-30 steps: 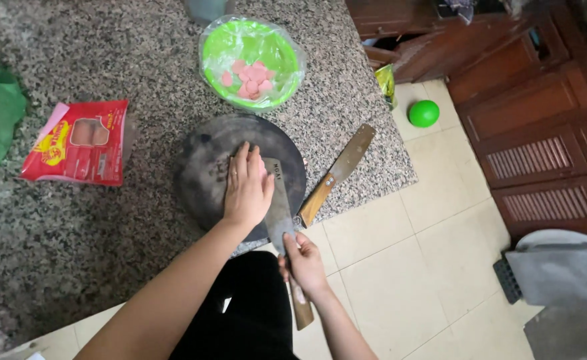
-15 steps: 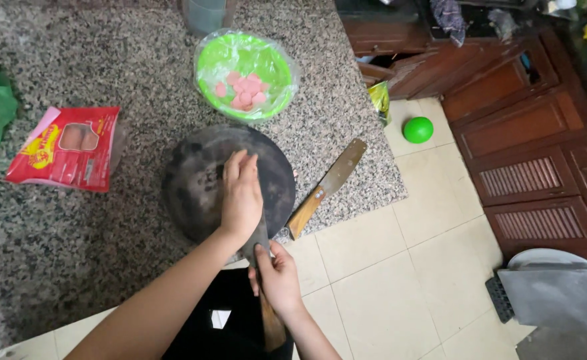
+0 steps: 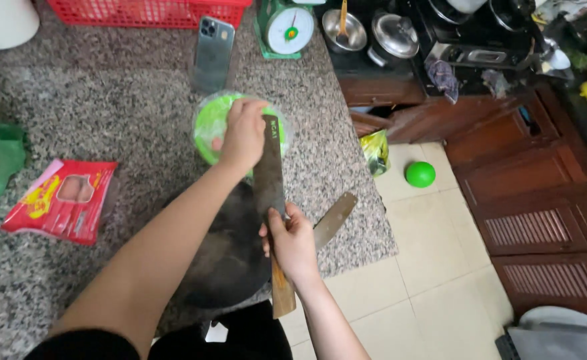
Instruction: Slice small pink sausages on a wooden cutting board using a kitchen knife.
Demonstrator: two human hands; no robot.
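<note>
Lying flat on the speckled granite counter [image 3: 107, 107] at about nine o'clock — a red plastic package [image 3: 60, 198], roughly rectangular, with yellow print and a clear window showing pale brownish contents. At twelve o'clock, propped upright near a red basket [image 3: 147, 12], a smartphone [image 3: 212, 53] showing its grey-blue back, screen hidden. Just right of it, toward one o'clock — a green kitchen scale [image 3: 284, 29] with a round white dial face and a red pointer.

Two cleavers [image 3: 269, 167] [image 3: 333, 219], one green bowl [image 3: 208, 127], one phone [image 3: 212, 55], one scale [image 3: 284, 28].
</note>
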